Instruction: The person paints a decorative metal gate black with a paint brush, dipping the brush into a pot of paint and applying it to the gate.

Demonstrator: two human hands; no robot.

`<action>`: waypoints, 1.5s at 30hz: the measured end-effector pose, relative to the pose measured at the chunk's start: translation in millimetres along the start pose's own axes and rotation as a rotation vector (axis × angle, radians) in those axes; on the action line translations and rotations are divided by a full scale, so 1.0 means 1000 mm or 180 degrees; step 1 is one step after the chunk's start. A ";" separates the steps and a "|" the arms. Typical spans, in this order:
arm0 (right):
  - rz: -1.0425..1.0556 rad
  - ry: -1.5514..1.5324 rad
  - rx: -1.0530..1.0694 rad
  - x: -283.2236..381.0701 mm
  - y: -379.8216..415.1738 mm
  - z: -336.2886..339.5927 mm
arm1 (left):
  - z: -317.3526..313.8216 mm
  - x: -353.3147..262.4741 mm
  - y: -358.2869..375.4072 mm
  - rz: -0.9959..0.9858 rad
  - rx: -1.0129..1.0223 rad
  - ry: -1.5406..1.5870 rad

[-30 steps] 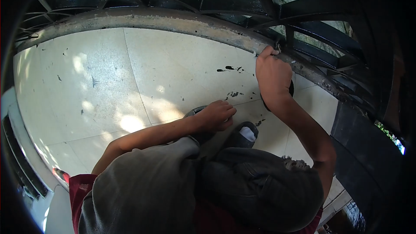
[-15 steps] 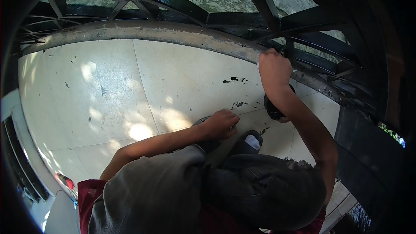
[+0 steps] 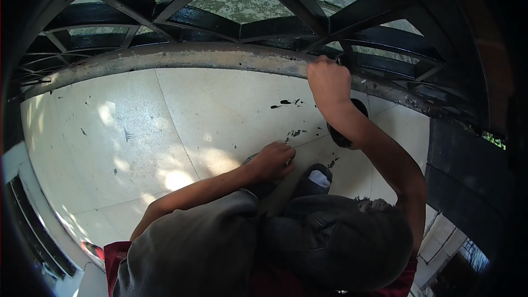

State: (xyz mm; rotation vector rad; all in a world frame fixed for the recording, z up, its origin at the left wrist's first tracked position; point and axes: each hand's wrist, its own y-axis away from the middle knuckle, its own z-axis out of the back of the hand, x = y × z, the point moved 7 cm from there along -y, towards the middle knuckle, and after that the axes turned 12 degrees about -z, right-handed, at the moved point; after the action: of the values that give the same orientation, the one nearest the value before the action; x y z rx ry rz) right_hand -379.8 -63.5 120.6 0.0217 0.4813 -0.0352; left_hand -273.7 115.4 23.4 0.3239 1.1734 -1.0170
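My right hand [image 3: 329, 80] is closed at the foot of the black metal grille [image 3: 286, 27], above the worn ledge [image 3: 220, 58]. What its fingers hold is hidden. Partly behind my right forearm, a round black container [image 3: 357, 111] stands on the tiled floor [image 3: 220, 110]. My left hand [image 3: 273, 160] is closed near my knee, over the floor, and nothing can be made out in its fingers. Dark paint-like spots [image 3: 286, 104] mark the tiles between the hands.
My foot in a dark sandal [image 3: 319, 179] rests on the floor below the container. A dark panel [image 3: 462, 165] stands at the right. Farther left is a pale raised edge with dark slats [image 3: 38, 225]. A red object [image 3: 93, 249] lies at the lower left.
The whole view has shifted a little, so the grille and ledge appear lower. My right hand remains at the grille's foot and my left hand stays closed near my knee.
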 end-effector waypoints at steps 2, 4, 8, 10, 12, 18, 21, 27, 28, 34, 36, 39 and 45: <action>-0.0098 -0.0158 -0.0068 -0.011 -0.001 0.002 | 0.002 0.000 -0.004 0.0007 0.0054 -0.0006; -0.0186 -0.0265 -0.0140 -0.017 0.009 0.016 | 0.003 -0.001 -0.003 0.0033 -0.0004 0.0022; -0.0473 -0.0307 0.0074 -0.047 0.036 -0.005 | 0.009 -0.001 -0.001 0.0172 -0.0009 0.0039; -0.0603 -0.0667 0.0149 -0.056 0.056 -0.009 | 0.010 -0.002 -0.004 0.0106 0.0020 0.0086; -0.0852 -0.1226 0.0032 -0.069 0.066 -0.005 | 0.009 -0.001 -0.005 0.0131 0.0053 0.0063; -0.1490 -0.2649 -0.0365 -0.091 0.083 -0.010 | 0.010 -0.002 -0.011 0.0147 0.0152 0.0003; -0.1292 -0.2859 -0.0812 -0.084 0.079 -0.023 | 0.005 0.000 -0.009 0.0211 0.0204 -0.0011; -0.1515 -0.3609 -0.0923 -0.089 0.079 -0.015 | 0.003 0.002 -0.013 0.0330 0.0274 -0.0093; -0.1364 -0.3356 -0.0762 -0.080 0.074 -0.025 | 0.004 0.003 -0.015 0.0366 0.0302 -0.0169; -0.1221 -0.3534 -0.1092 -0.081 0.072 -0.024 | -0.003 0.009 -0.016 0.0425 0.0391 -0.0148; -0.1257 -0.3446 -0.1085 -0.081 0.073 -0.024 | -0.006 0.008 -0.016 0.0447 0.0447 -0.0155; -0.1250 -0.3429 -0.0703 -0.080 0.070 -0.022 | -0.004 0.009 -0.017 0.0472 0.0502 -0.0185; -0.1264 -0.3484 -0.0870 -0.079 0.066 -0.027 | -0.006 0.009 -0.021 0.0467 0.0562 -0.0219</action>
State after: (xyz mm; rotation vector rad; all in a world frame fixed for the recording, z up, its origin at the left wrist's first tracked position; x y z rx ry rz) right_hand -459.3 5.9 133.7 -0.3481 -0.6138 -0.3504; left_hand -293.7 103.5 19.0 0.5035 0.9854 -0.9968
